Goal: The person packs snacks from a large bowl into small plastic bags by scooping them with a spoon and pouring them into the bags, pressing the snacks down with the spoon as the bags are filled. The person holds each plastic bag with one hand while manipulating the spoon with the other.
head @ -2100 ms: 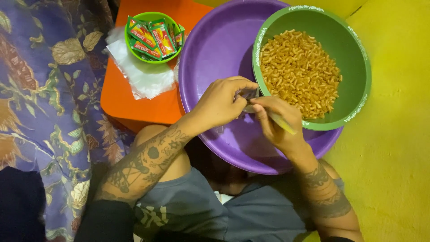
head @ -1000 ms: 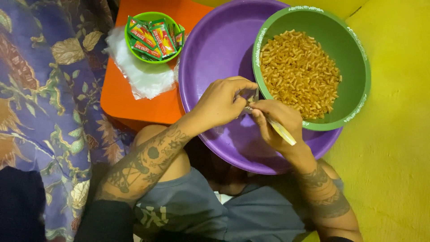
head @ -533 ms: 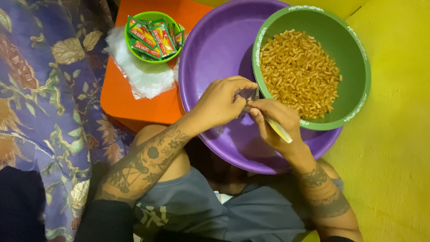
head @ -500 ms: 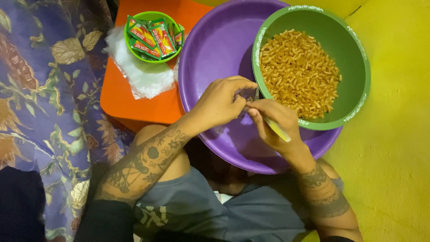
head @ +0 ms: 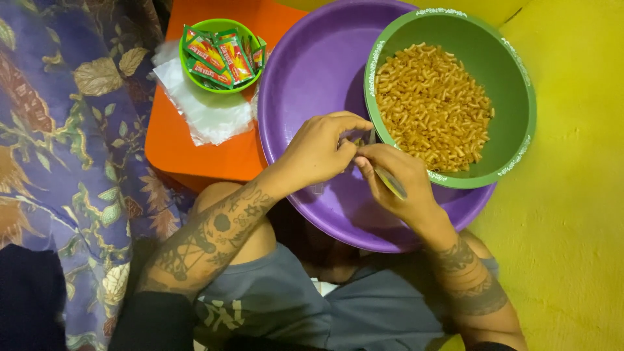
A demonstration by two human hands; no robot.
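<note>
Hands: left hand (head: 318, 151) and right hand (head: 396, 182) meet fingertip to fingertip over the purple basin (head: 305, 78), just beside the rim of the green bowl (head: 513, 84).
Left fingers: curled shut, pinching something small between thumb and forefinger; what it is cannot be told, since the fingers cover it.
Right fingers: closed round a slim pale-green tool (head: 390, 182), a spoon handle or a stick; its working end is hidden at the pinch.
Change: hardly any. Against the views from a second or two back, both hands keep the same spot and the same grips; the tool's handle has only tilted a little in the right fist.
Meaning: fine, close fingerwork at one point seems to be under way, not a reach or a carry.
Macaroni: dry orange-brown elbow macaroni (head: 432, 104) fills the green bowl, which sits inside the basin at its right.
Sachets: red and green seasoning sachets (head: 218, 55) lie in a small green bowl (head: 188, 75) on an orange stool (head: 195, 149).
Bags: clear plastic bags (head: 201, 107) lie under and beside that small bowl.
Surroundings: floral purple cloth (head: 65, 130) at left, yellow floor (head: 572, 227) at right.
</note>
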